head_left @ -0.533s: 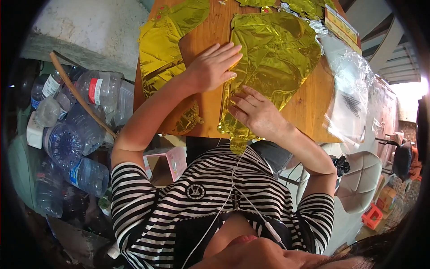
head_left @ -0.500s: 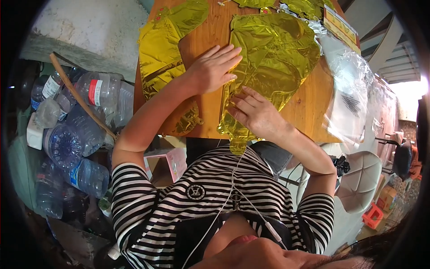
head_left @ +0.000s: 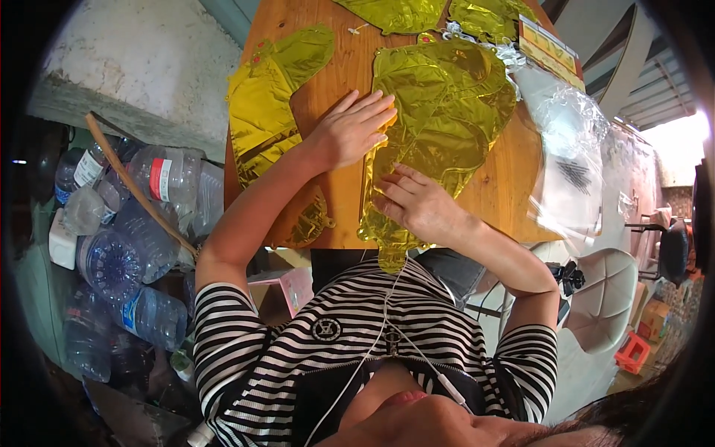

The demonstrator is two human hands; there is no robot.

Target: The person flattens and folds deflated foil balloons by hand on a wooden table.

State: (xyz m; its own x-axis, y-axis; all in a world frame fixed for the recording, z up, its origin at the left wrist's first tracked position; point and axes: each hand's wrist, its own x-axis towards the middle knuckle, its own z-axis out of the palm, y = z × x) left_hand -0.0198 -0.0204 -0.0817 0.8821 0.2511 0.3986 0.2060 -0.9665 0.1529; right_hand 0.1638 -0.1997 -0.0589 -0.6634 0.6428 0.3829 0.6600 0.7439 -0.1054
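Observation:
A flat gold foil balloon (head_left: 454, 97) lies on the wooden table in front of me, its narrow tail hanging over the near edge. My left hand (head_left: 354, 134) rests flat along its left side, fingers stretched out over the edge of the foil. Lower down, my right hand (head_left: 418, 205) touches the narrowing part of the same balloon, its fingers slightly bent and apart; the thumb is hidden. To the left, a second gold foil piece (head_left: 261, 104), curved in shape, lies partly behind my left forearm.
More gold foil (head_left: 395, 13) lies at the table's far side. A printed card (head_left: 550, 54) and clear plastic packaging (head_left: 570, 149) are along the right edge. Plastic bottles (head_left: 112, 261) and a stick (head_left: 138, 186) crowd the left; a chair (head_left: 599, 298) stands at right.
The table and everything on it sit slightly lower in the picture. Both hands stay on the balloon in nearly the same places.

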